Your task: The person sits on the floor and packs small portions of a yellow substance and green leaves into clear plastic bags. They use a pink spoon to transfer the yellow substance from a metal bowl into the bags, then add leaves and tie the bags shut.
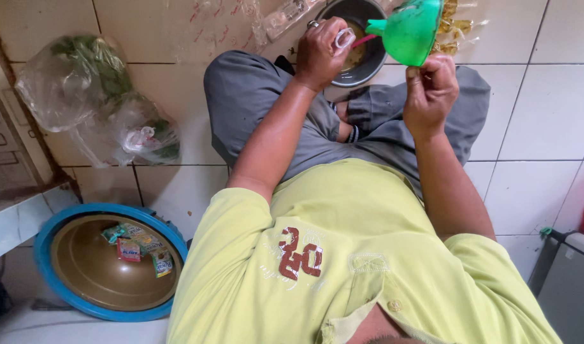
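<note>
Person sat cross-legged on the white tiled floor (547, 114), so all the gear lay w/in arm's reach, low down. Biggest item: blue-rimmed basin (56, 236) by the left hip w/ a brass-coloured bowl (94, 274) nested inside, a few small sachets (139, 245) lying in it, prob. parked there to stay off the floor. Further left, clear plastic bags of greens (94, 95) slumped on the tiles, well apart from the hands. Ahead of the knees sat a dark metal bowl (362, 44), yellowish contents showing; placed centrally so both hands worked right over it.

Right hand (432, 89) gripped a green plastic funnel (410, 28) by the rim, tilted w/ spout pointing left over the bowl. Left hand (320, 48), ring on one finger, was closed round a thin pink stick-like handle (363, 40) reaching toward the spout; also something small, pale & looped (345, 38) pinched in the fingers, can't tell what. Clear packets (285, 16) lay just beyond the bowl.
</note>
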### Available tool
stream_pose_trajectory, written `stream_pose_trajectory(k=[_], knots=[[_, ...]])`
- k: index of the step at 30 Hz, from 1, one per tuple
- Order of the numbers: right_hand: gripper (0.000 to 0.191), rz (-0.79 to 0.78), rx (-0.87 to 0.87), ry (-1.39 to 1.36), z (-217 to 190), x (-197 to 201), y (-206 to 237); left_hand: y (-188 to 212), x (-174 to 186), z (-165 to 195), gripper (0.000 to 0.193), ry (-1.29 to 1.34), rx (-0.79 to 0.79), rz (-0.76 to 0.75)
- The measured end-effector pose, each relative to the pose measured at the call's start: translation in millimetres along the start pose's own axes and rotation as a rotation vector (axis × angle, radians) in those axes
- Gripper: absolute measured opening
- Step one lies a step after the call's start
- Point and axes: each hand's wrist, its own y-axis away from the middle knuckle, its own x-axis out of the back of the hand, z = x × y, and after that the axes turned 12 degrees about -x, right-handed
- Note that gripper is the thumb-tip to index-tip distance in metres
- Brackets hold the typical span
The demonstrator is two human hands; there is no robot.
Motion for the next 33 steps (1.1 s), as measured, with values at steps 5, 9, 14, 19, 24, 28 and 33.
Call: stream_pose_trajectory(k=[5, 9, 14, 19, 24, 28, 33], knots=[[0.013, -0.084, 0.112, 0.207, -25, -7, 3, 3, 0, 4, 0.022, -0.03, 0.023, -0.067], [0.014, -0.134, 0.155, 0.232, -29, -14, 2, 8, 1, 0, 0.021, -0.076, -0.033, -0.04], [0.017, -0.217, 0.241, 0.354, -27, -9, -1, 9, -1, 0, 0.024, -0.136, -0.032, -0.085], [0.017, -0.191, 0.205, 0.357, -20, -6, -11, 2, 4, 8, 0.035, -0.009, -0.123, -0.138], [0.015, -0.2, 0.154, 0.313, -14, 8, -18, 8, 8, 6, 0.042, 0.099, -0.046, -0.252], [0.013, -0.302, 0.246, 0.396, -13, 15, -20, 19, -1, -4, 0.042, 0.006, -0.118, -0.314], [0.016, -0.334, 0.287, 0.471, -14, 11, -28, 26, -7, -15, 0.04, 0.032, -0.058, -0.292]])
